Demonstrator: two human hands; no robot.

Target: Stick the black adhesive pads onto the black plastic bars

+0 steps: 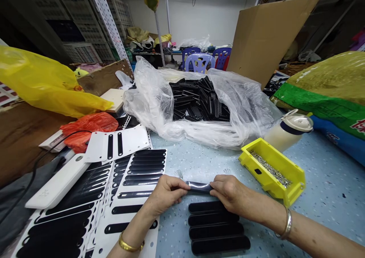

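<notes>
A glossy black strip [199,186] is stretched level between my two hands, just above the blue speckled table. My left hand [168,191] pinches its left end between thumb and fingers. At the other end, my right hand [229,193] has its fingers closed on the strip. Several dark, round-ended flat bars [218,227] lie in a stack of rows below the strip, close under my right hand. Left of them, beneath my left forearm, spreads a white backing sheet [134,220] with black, round-ended stickers that have a hole near one end.
A yellow bin [272,170] of small metal parts stands right, before a cream bottle [288,132]. Behind, a clear plastic bag [196,130] holds many black pieces [196,98]. A long white box [58,180] rests on more sticker sheets at left, near a red bag [88,129].
</notes>
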